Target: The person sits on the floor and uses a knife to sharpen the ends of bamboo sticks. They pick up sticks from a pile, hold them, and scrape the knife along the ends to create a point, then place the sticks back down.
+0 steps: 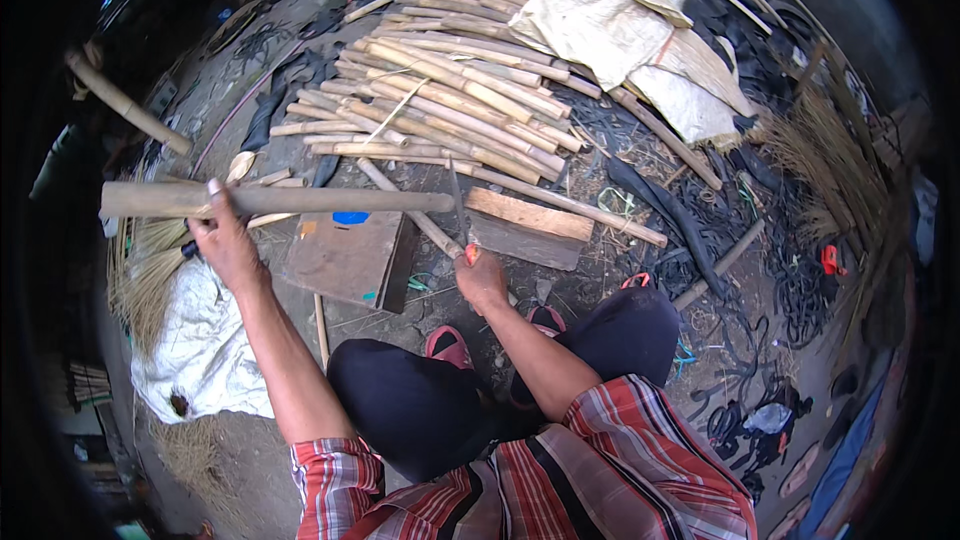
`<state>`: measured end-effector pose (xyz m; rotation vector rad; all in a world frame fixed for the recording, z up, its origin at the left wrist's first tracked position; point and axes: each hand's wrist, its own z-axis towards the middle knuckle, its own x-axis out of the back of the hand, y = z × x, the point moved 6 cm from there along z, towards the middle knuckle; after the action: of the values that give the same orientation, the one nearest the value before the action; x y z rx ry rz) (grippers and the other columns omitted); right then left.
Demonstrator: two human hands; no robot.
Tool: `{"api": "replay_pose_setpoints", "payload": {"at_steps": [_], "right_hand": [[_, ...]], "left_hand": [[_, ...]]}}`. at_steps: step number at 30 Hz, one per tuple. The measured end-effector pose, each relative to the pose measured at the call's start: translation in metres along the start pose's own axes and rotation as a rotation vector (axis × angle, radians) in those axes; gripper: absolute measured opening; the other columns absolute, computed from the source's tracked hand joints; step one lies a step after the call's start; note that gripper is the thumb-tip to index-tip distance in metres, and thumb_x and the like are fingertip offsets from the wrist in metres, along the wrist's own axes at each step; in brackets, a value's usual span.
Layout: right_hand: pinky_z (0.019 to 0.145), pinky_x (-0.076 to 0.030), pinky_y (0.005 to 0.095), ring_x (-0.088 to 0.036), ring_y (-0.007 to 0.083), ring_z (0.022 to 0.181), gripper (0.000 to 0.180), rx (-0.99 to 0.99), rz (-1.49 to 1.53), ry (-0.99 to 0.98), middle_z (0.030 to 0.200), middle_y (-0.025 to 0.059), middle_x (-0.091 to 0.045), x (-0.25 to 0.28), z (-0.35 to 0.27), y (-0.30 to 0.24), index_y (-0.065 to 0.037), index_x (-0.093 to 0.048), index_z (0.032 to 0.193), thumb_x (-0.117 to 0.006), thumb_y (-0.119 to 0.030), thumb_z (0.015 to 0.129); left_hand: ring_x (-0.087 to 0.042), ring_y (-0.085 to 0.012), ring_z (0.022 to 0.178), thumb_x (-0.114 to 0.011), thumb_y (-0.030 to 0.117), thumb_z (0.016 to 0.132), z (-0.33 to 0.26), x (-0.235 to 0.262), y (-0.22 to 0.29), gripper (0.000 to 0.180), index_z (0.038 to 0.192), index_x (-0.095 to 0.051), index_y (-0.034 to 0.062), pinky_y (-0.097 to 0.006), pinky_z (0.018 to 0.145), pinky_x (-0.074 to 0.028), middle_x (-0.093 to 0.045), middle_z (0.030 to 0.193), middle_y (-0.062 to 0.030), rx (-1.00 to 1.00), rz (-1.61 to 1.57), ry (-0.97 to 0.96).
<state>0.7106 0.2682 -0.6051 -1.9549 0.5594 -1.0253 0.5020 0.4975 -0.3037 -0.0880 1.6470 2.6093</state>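
Observation:
My left hand (230, 248) is closed around a bamboo pole (330, 201), its thumb lying over the near side. The pole lies level from left to right, and its right end meets a knife (459, 196). In my right hand (482, 280) is that knife's orange handle; the narrow blade points away from me, against or just beside the pole's end. A wooden box (340, 258) with a blue patch on top stands below the pole. Right of the knife sits a wooden block (528, 230). A thinner stick (420, 215) slants under the pole.
Beyond my hands lies a large heap of cut bamboo (450, 105), with cream sacks (610, 35) at its right. Black rubber strips (740, 360) litter the right side. A white sack (200, 335) and straw bristles (150, 260) are at left. Brush bundles (825, 160) lean far right.

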Motion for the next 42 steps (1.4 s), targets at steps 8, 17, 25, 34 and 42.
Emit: {"api": "replay_pose_setpoints", "payload": {"at_steps": [8,17,25,34,42], "right_hand": [[0.091,-0.054,0.0499,-0.068,0.0463,0.104,0.047,-0.129,-0.091,-0.198,0.105,0.0309,-0.070,0.036,0.024,0.035,0.005,-0.068,0.113,-0.061,-0.035,0.090],[0.113,-0.035,0.0523,-0.040,0.0379,0.141,0.082,0.600,-0.179,0.196,0.152,0.0209,-0.041,0.076,0.023,-0.034,-0.003,-0.041,0.147,-0.079,-0.030,0.080],[0.072,-0.055,0.0517,-0.069,0.0432,0.087,0.039,0.609,0.044,0.044,0.092,0.0191,-0.071,0.084,0.007,-0.052,-0.006,-0.061,0.107,-0.079,-0.020,0.074],[0.069,-0.055,0.0528,-0.071,0.0442,0.081,0.040,0.620,-0.081,-0.050,0.087,0.0228,-0.072,0.015,-0.072,-0.106,-0.006,-0.061,0.109,-0.076,-0.035,0.086],[0.093,-0.047,0.0519,-0.060,0.0449,0.107,0.053,0.902,-0.264,-0.102,0.119,0.0256,-0.061,-0.032,-0.149,-0.077,0.004,-0.054,0.129,-0.077,-0.017,0.086]], "left_hand": [[-0.060,-0.0171,0.083,-0.071,0.041,0.098,-0.038,-0.055,0.047,0.048,0.118,-0.049,0.0035,-0.033,0.077,-0.054,-0.059,0.094,-0.0076,-0.109,-0.179,0.089],[-0.060,-0.0173,0.086,-0.065,0.044,0.101,-0.059,-0.117,0.070,0.052,0.123,-0.050,-0.0013,-0.035,0.081,-0.054,-0.061,0.099,-0.0094,-0.077,-0.245,-0.089],[-0.063,-0.0238,0.097,-0.035,0.049,0.110,-0.051,-0.113,0.061,0.059,0.147,-0.042,0.0030,-0.039,0.092,-0.054,-0.062,0.111,-0.0144,-0.046,-0.322,-0.246],[-0.068,-0.0196,0.105,-0.077,0.033,0.093,-0.086,-0.027,-0.049,0.062,0.138,-0.050,0.0020,-0.038,0.086,-0.059,-0.069,0.117,-0.0112,0.565,-0.089,-0.785],[-0.072,-0.0275,0.100,-0.069,0.027,0.099,-0.100,0.138,-0.090,0.050,0.134,-0.045,0.0011,-0.041,0.083,-0.063,-0.067,0.116,-0.0175,0.649,-0.304,-0.323]]}}
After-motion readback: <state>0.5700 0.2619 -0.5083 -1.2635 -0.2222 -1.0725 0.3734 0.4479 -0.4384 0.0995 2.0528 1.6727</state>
